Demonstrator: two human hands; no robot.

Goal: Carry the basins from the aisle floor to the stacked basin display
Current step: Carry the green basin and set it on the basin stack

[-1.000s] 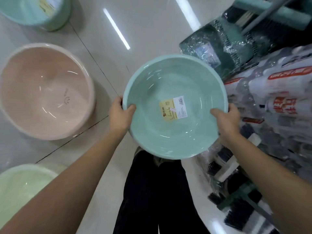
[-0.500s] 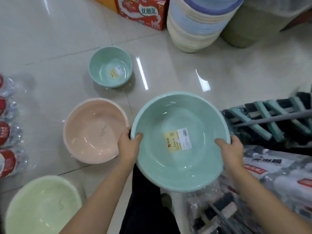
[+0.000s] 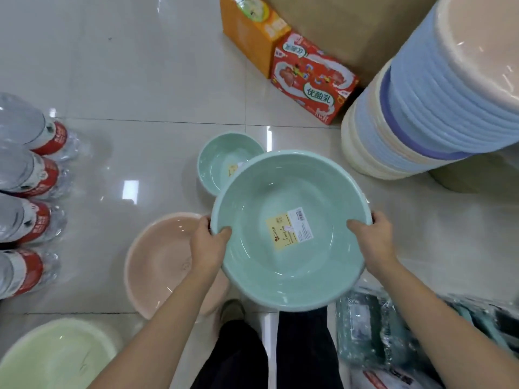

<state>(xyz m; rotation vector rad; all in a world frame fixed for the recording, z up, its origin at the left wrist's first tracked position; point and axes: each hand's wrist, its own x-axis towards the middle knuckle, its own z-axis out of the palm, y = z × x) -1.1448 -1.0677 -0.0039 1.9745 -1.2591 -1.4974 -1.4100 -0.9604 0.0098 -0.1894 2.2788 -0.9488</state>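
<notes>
Teal basin (image 3: 289, 259): being held up off the floor, mouth upward, in front of the person's legs; a yellow-and-white label (image 3: 289, 229) is sticking to its inside bottom.
Left hand (image 3: 207, 245): gripping the basin's left rim, thumb curling over the inside edge, the other fingers hiding under the rim.
Right hand (image 3: 372, 242): gripping the right rim the same way, thumb lying inside, fingers wrapping the outer edge.
Small teal basin (image 3: 222, 164): sitting on the floor just beyond the held one, partly covered by its far rim (it is carrying a label too).
Pink basin (image 3: 160, 265): sitting on the floor to the left, under the left forearm.
Green basin (image 3: 56, 357): sitting at the lower left corner, cut off by the frame.
Stack (image 3: 421, 113): standing at the upper right, rims of cream, blue and purple nesting, a pink basin topping it; well apart from the held basin.
Cartons (image 3: 311, 77): an orange and a red one standing on the floor left of the stack.
Bottles (image 3: 28, 186): wrapped packs with red labels lining the left edge.
Wrapped goods (image 3: 373, 332): lying at the lower right, beside the right leg (contents are looking blurred).
Floor (image 3: 140, 80): glossy pale tile, reflecting ceiling lights.
</notes>
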